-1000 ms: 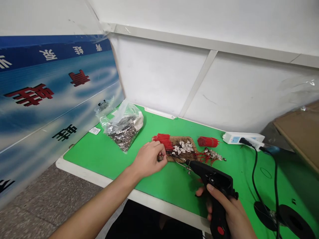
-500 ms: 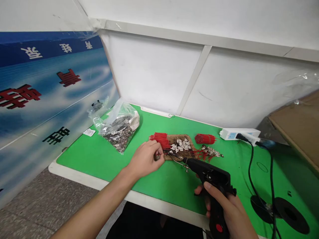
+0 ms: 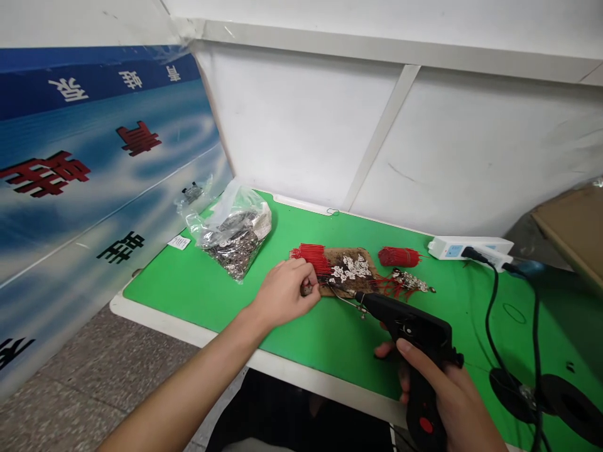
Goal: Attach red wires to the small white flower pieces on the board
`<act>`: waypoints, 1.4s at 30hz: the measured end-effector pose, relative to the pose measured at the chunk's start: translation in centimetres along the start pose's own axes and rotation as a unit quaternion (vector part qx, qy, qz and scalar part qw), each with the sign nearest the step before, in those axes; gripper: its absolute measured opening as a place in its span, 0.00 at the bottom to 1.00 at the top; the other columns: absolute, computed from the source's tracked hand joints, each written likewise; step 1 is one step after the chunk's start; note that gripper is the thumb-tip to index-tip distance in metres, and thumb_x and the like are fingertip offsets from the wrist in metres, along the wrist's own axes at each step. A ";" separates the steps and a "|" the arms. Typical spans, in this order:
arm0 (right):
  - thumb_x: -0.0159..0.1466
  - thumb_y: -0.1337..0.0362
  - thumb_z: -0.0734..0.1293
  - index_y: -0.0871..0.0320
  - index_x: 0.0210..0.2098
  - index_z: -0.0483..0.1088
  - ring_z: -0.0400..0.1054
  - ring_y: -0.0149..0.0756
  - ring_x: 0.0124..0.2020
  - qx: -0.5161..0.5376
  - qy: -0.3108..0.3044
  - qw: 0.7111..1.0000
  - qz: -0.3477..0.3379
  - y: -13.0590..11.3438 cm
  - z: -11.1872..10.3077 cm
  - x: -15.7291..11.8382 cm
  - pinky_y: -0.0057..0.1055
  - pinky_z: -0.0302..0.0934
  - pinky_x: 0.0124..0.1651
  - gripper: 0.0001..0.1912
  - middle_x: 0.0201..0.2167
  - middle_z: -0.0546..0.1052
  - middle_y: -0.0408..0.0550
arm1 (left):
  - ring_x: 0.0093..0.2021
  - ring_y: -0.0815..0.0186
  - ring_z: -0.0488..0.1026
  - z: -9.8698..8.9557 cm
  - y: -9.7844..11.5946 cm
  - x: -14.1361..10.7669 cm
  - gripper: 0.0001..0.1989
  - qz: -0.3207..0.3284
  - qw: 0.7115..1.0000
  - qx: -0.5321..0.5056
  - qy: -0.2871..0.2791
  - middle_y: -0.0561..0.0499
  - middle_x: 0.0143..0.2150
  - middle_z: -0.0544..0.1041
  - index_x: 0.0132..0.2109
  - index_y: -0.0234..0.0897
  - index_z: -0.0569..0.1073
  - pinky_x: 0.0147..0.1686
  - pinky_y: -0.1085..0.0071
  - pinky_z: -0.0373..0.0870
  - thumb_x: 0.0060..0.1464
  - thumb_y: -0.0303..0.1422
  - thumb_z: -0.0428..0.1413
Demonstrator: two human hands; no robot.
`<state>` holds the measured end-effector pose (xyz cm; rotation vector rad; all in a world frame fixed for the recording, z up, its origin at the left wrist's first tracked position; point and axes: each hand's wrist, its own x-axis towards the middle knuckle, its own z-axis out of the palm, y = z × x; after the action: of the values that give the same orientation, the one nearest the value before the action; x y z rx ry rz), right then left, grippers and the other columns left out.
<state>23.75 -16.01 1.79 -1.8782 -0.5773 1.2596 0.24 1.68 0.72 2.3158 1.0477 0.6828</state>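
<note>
My right hand is wrapped around the grip of a black soldering gun with a red button near the handle's base. The gun's thin tip reaches the front edge of a scorched brown board. Small silvery metal tabs lie on that board, beside a row of red wires at its left. At the board's front-left corner my left hand is closed, its fingertips pinched by the wires. Whatever is between those fingers is hidden.
A clear bag of metal parts stands at left. Behind the gun lie a bundle of red wires and wires with metal ends. A white power strip with black cables and a black spool are at right.
The view has shifted slightly, so everything on the table sits a little further right and higher. Both hands keep nearly the same pose, with the soldering gun still in my right hand.
</note>
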 end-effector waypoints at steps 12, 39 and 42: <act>0.55 0.35 0.73 0.62 0.41 0.81 0.61 0.34 0.23 0.011 0.027 0.999 -0.019 -2.1 1.2 -2.0 0.28 0.54 0.23 0.34 0.21 0.66 0.48 | 0.36 0.67 0.67 0.0 0.0 0.1 0.01 -0.008 1.000 -0.002 0.000 0.55 0.33 0.72 0.35 0.37 0.72 0.40 0.66 0.60 0.53 0.30 0.56; 0.50 0.47 0.78 0.67 0.42 0.81 0.57 0.35 0.22 0.252 0.012 0.968 0.009 -0.9 -2.1 0.4 0.29 0.55 0.20 0.30 0.20 0.66 0.53 | 0.36 0.67 0.66 0.3 -0.3 -0.1 0.01 -0.001 1.000 -0.003 0.005 0.55 0.33 0.72 0.35 0.38 0.72 0.40 0.68 0.59 0.54 0.30 0.56; 0.50 0.54 0.78 0.64 0.43 0.80 0.57 0.35 0.24 0.322 0.047 0.946 -0.017 -0.6 -3.0 0.9 0.29 0.58 0.21 0.26 0.25 0.70 0.53 | 0.36 0.67 0.66 0.4 -0.4 0.0 0.01 -0.003 1.000 -0.001 0.003 0.55 0.33 0.72 0.35 0.38 0.72 0.40 0.68 0.59 0.54 0.30 0.56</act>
<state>26.87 -16.04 2.32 -1.3586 -0.1132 1.1485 0.24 1.81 0.16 2.3090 1.0547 0.6892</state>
